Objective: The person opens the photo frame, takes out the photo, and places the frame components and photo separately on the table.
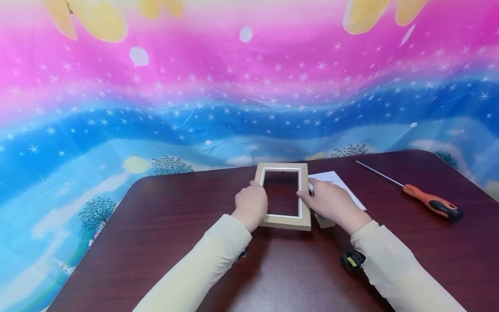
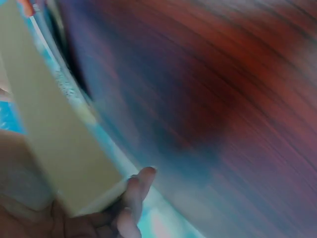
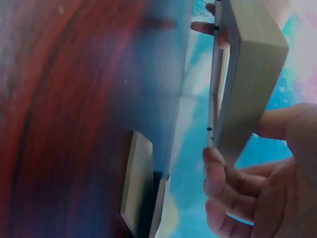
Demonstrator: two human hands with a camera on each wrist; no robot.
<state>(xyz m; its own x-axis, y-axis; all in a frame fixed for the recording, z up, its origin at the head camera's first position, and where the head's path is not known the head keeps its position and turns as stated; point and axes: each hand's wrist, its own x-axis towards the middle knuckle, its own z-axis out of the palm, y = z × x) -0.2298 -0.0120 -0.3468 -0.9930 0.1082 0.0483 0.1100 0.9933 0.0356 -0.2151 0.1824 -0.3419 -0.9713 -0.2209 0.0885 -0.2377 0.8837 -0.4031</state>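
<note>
A light beige picture frame (image 1: 288, 222) with a white inner edge is held up above the dark table (image 1: 187, 216). Its opening shows the table through it. My left hand (image 1: 251, 203) grips the left side, and in the left wrist view its fingers (image 2: 130, 210) curl under the frame's edge. On the opposite side, my right hand (image 1: 331, 201) pinches the frame, thumb on the front face and fingers (image 3: 214, 178) on the back. A white sheet or panel (image 1: 352, 195) and a beige block-like piece (image 1: 324, 222) lie on the table, partly hidden by the right hand.
On the right of the table lies a screwdriver (image 1: 432, 201) with an orange and black handle, its shaft pointing to the far edge. A printed pink and blue cloth (image 1: 249, 108) hangs behind the table.
</note>
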